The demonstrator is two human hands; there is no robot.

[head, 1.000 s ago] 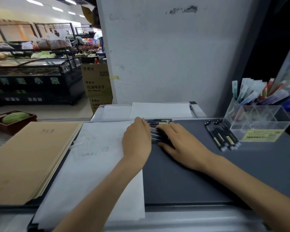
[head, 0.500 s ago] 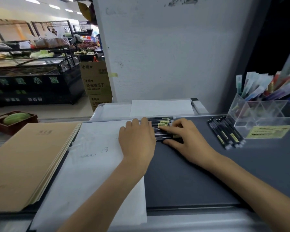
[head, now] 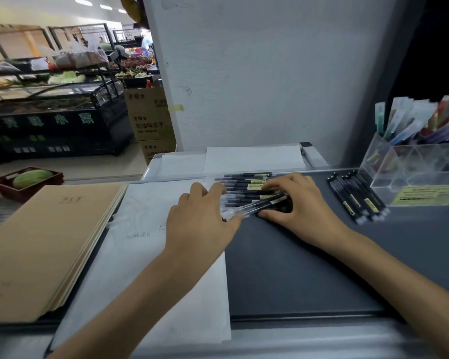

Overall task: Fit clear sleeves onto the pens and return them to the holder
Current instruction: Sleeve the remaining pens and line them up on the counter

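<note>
Several pens (head: 246, 193) lie bunched at frame centre under the left hand (head: 200, 216) and right hand (head: 300, 203), fingers spread loosely over them, gripping none. A few more pens (head: 355, 198) wait beside the clear holder (head: 415, 174) at right, so most work likely remains.

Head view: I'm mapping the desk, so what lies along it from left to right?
Tan boards → white paper sheet → left hand → pile of pens → right hand → row of pens → clear holder.

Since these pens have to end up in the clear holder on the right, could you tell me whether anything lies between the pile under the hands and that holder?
Yes: a second group of pens lies on the dark mat just in front of the clear holder, between it and the pile of pens under both hands. Lifting over them avoids it; nothing else visible intervenes.
</note>
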